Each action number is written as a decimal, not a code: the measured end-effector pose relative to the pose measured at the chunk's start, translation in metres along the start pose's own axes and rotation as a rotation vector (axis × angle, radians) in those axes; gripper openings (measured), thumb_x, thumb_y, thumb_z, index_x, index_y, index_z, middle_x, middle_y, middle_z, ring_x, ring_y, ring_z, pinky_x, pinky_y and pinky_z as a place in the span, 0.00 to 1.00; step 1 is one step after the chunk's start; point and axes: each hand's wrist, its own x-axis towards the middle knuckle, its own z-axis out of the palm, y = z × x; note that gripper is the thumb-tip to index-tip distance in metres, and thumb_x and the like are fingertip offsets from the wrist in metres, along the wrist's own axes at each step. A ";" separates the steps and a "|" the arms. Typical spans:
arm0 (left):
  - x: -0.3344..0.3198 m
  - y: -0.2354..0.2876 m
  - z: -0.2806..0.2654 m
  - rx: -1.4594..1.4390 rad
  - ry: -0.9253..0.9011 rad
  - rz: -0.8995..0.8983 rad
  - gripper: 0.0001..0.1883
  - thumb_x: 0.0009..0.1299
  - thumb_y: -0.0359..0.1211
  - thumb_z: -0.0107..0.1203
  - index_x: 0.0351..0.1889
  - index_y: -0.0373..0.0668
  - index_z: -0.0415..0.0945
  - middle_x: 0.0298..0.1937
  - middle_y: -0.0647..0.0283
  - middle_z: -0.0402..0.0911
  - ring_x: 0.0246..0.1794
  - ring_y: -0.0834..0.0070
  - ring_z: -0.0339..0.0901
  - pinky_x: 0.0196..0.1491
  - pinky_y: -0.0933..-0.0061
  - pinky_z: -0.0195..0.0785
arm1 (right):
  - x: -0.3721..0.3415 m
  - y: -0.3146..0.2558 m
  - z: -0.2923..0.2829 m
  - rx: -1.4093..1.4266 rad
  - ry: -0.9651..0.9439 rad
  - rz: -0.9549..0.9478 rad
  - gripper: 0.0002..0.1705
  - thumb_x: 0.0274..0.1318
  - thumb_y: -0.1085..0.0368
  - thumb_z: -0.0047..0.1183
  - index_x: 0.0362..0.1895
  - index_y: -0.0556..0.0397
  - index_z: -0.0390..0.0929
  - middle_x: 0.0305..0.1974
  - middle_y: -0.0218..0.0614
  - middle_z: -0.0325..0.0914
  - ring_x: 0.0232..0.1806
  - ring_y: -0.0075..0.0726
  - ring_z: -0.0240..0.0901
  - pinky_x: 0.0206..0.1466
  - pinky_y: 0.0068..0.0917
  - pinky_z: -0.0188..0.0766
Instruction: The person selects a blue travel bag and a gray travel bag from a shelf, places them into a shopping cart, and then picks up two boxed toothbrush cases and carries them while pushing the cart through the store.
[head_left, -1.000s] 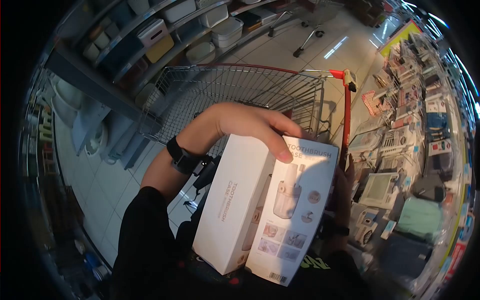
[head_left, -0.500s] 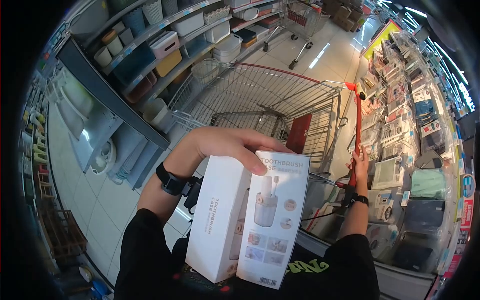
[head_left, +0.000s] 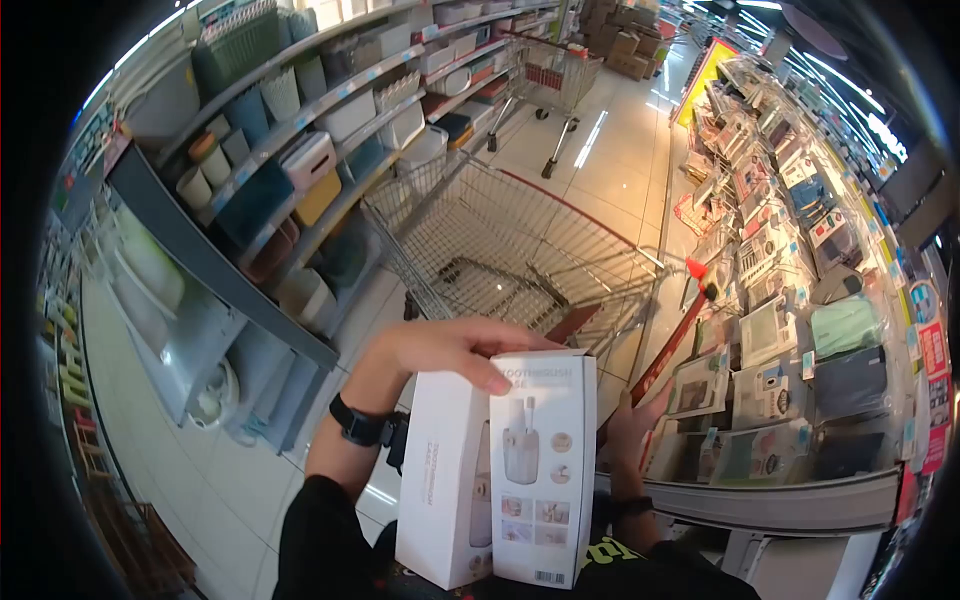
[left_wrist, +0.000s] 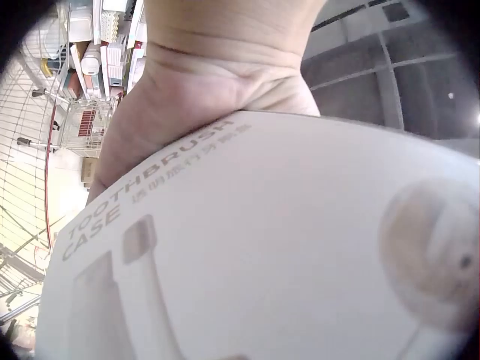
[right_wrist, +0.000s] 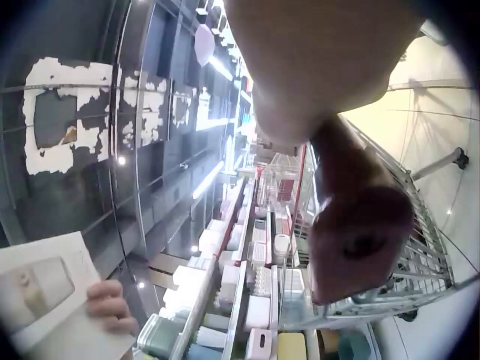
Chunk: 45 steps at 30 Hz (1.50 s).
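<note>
Two white toothbrush case boxes stand side by side in front of the person's chest in the head view. My left hand (head_left: pixel 450 350) grips them from above, its thumb on the printed face of the right box (head_left: pixel 540 500). The left box (head_left: pixel 430 500) shows a plain side with lettering. Printed lettering and a toothbrush picture fill much of the left wrist view, below the palm (left_wrist: pixel 180 97). To the right of the boxes, my right hand (head_left: pixel 628 430) holds the red handle (head_left: pixel 675 340) of a shopping cart. The handle's end (right_wrist: pixel 364 240) juts out below that hand in the right wrist view.
The wire shopping cart (head_left: pixel 500 230) stands ahead on the tiled floor. Shelves of plastic bins and baskets (head_left: pixel 310 160) line the left side. Along the right runs a display of packaged goods (head_left: pixel 770 330). Farther up the aisle are a second cart (head_left: pixel 550 80) and cardboard boxes (head_left: pixel 625 50).
The head view has lifted, showing more aisle. My right hand came out from behind the boxes onto the handle, which now slants toward the body. The boxes stay in my left hand.
</note>
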 end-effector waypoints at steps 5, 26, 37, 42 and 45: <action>-0.027 0.006 0.005 -0.198 0.093 -0.071 0.43 0.52 0.42 0.68 0.63 0.32 0.62 0.64 0.52 0.65 0.61 0.67 0.64 0.62 0.68 0.55 | -0.005 -0.054 0.012 -0.464 -0.193 -0.511 0.39 0.45 0.72 0.52 0.64 0.62 0.55 0.66 0.67 0.43 0.70 0.70 0.36 0.69 0.55 0.34; -0.076 -0.027 0.004 -0.382 0.132 -0.061 0.44 0.49 0.36 0.66 0.64 0.31 0.58 0.63 0.51 0.66 0.63 0.65 0.64 0.65 0.65 0.53 | -0.020 -0.323 -0.042 1.056 -1.172 -1.126 0.21 0.55 0.73 0.44 0.55 0.60 0.63 0.44 0.47 0.75 0.43 0.41 0.75 0.48 0.28 0.69; -0.047 -0.027 -0.016 -0.348 0.027 -0.056 0.45 0.48 0.40 0.66 0.63 0.28 0.60 0.61 0.50 0.67 0.60 0.64 0.67 0.62 0.64 0.56 | 0.006 -0.198 0.031 1.089 -0.408 -0.014 0.22 0.55 0.77 0.35 0.56 0.57 0.62 0.51 0.44 0.71 0.44 0.35 0.73 0.50 0.30 0.69; -0.045 -0.035 -0.020 -0.330 0.074 -0.068 0.45 0.47 0.41 0.66 0.62 0.29 0.61 0.58 0.52 0.71 0.57 0.66 0.70 0.60 0.67 0.60 | -0.032 -0.096 0.097 0.049 -1.208 -0.053 0.19 0.59 0.64 0.43 0.54 0.58 0.70 0.54 0.43 0.71 0.53 0.42 0.69 0.55 0.37 0.66; -0.045 -0.038 -0.024 -0.320 0.092 -0.087 0.45 0.46 0.41 0.67 0.61 0.29 0.61 0.56 0.52 0.72 0.56 0.67 0.70 0.59 0.68 0.61 | -0.076 -0.050 0.117 0.200 -1.391 -0.161 0.26 0.57 0.55 0.47 0.58 0.52 0.68 0.56 0.43 0.70 0.55 0.45 0.68 0.56 0.42 0.65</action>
